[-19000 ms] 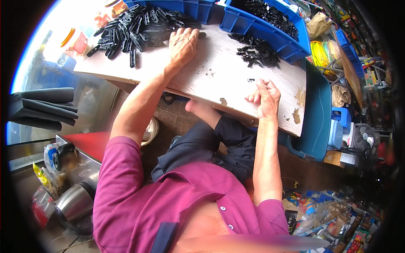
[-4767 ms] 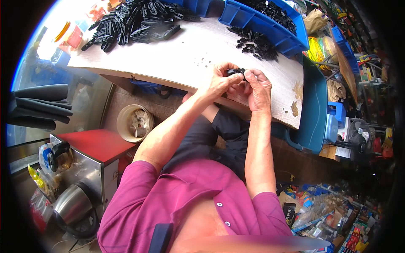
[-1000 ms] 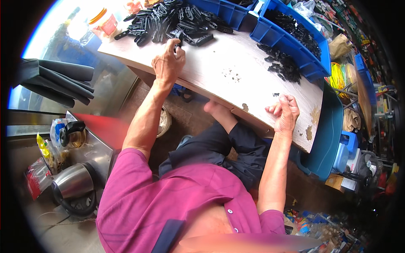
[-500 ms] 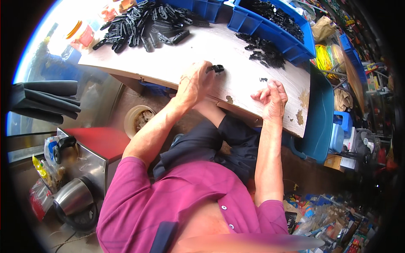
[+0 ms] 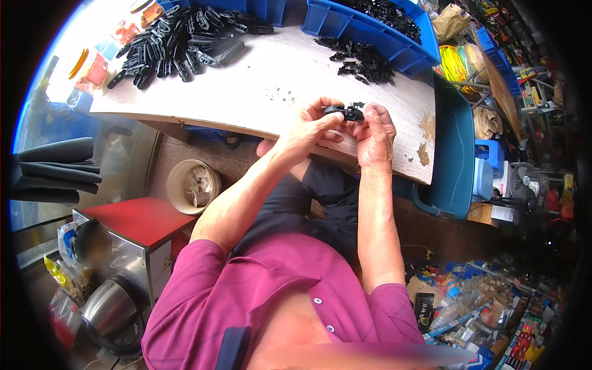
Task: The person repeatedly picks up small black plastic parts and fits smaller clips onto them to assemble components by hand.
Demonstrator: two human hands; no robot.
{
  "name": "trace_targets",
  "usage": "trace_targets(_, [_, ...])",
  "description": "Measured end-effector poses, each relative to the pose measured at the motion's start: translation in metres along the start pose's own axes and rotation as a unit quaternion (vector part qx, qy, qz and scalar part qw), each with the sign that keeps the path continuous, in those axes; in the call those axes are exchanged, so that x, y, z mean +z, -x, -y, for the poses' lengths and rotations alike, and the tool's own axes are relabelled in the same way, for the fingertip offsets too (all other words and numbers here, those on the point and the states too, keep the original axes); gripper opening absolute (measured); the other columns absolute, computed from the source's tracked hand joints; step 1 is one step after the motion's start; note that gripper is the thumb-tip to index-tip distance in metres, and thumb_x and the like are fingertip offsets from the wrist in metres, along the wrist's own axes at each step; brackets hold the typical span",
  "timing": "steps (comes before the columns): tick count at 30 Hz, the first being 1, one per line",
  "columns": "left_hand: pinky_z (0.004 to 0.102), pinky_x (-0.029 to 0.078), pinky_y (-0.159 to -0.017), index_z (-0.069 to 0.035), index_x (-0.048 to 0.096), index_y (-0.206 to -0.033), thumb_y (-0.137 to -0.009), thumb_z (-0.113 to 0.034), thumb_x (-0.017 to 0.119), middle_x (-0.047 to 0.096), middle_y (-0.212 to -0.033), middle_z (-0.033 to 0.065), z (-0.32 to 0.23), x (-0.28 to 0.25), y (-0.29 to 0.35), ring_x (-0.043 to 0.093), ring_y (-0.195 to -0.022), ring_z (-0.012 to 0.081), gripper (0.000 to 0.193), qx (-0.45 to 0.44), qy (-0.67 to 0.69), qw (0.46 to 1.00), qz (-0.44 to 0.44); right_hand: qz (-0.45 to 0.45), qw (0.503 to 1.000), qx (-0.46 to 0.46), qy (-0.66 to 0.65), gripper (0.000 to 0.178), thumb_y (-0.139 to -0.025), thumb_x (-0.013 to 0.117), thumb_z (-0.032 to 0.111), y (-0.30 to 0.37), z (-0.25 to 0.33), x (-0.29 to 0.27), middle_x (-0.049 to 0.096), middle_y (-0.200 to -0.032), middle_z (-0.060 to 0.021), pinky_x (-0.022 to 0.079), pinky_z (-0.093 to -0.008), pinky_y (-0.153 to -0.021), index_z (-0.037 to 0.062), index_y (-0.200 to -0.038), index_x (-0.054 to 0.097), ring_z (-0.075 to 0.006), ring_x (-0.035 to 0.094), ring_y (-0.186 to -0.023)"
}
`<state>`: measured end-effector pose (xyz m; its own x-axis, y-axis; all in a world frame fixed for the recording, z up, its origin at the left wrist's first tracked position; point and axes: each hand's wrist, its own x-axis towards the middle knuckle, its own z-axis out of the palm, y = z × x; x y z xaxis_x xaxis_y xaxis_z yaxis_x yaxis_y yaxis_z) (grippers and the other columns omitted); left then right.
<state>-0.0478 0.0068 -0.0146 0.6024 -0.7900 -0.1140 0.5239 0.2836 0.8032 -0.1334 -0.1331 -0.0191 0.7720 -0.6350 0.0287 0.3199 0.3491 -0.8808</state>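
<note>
My left hand is closed on a black plastic part above the front of the pale table. On its other side, my right hand pinches a small black piece against that part with thumb and fingertips. Fingers cover much of both pieces, so how they join cannot be made out. Beyond my left hand lies a heap of long black plastic parts. A pile of small black pieces lies farther back, in front of a blue bin filled with more of them.
Another blue bin stands at the back. A lidded tub is near the table's left end. A teal container adjoins the right edge. On the floor are a pale bucket and a red-topped cabinet, with a steel kettle beside it.
My hands were apart and have come together, the left moving right with the black part. The small piece lying near my right hand has left the table. The view has shifted slightly.
</note>
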Motion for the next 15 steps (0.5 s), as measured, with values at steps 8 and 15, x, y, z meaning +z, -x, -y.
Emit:
trace_targets(8, [0.0244,0.055,-0.073,-0.002,0.057,-0.111,-0.087,-0.011,0.064,0.067,-0.097,0.0088,0.01,0.003,-0.011,0.067,-0.08,0.0148,0.027,-0.006,0.048,0.999,0.021,-0.007,0.999,0.029,-0.012,0.012,-0.083,0.072,0.011,0.001,-0.001,0.001,0.066,-0.082,-0.0039,0.054,-0.0249,-0.059,0.0051,-0.092,0.066,-0.0116,0.062,-0.069])
trace_targets(15, [0.0252,0.056,-0.074,0.0,0.057,-0.108,-0.085,-0.015,0.066,0.068,-0.093,0.0109,0.011,0.003,-0.017,0.068,-0.078,0.0168,0.028,-0.012,0.048,0.999,0.002,-0.015,0.998,0.037,0.041,0.011,-0.082,0.075,0.012,-0.006,-0.004,-0.003,0.065,-0.079,0.0004,0.044,-0.0182,-0.054,0.0063,-0.088,0.068,-0.005,0.055,-0.064])
